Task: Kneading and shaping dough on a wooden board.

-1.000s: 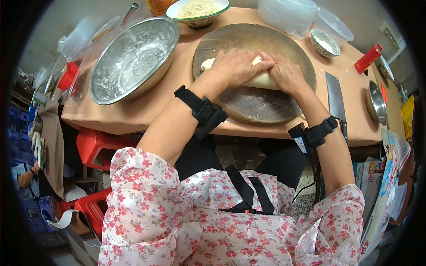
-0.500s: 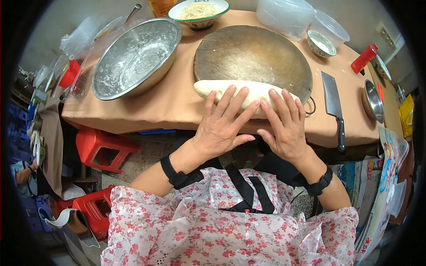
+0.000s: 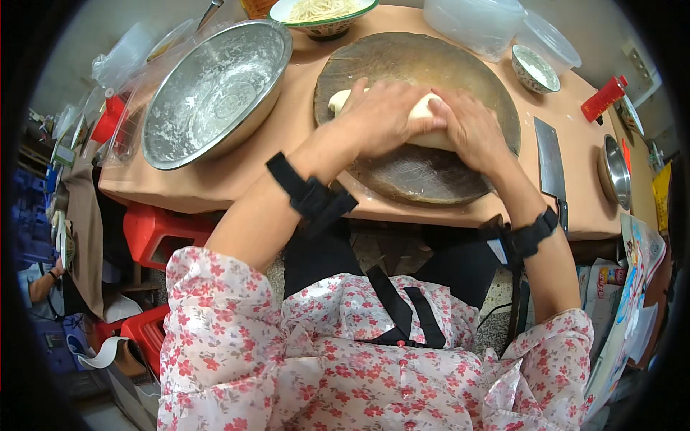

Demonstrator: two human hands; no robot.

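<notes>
Left hand [image 3: 388,116] and right hand [image 3: 472,133] palm-down on dough [image 3: 432,141], angled inward, grip's closure unclear from above

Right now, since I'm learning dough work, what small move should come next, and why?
Probably draw the dough toward the near edge of the wooden board: left hand and right hand both lie over it, with bare board on that side.

A cleaver [image 3: 550,158] lies flat on the peach-covered surface [image 3: 165,183], near a small steel bowl [image 3: 616,171] and a red bottle [image 3: 604,99] at right, while a green-rimmed bowl [image 3: 327,26] (heaped with pale strands [image 3: 323,10]) stands toward the back; below, at left, are red plastic stools [image 3: 149,233].
</notes>
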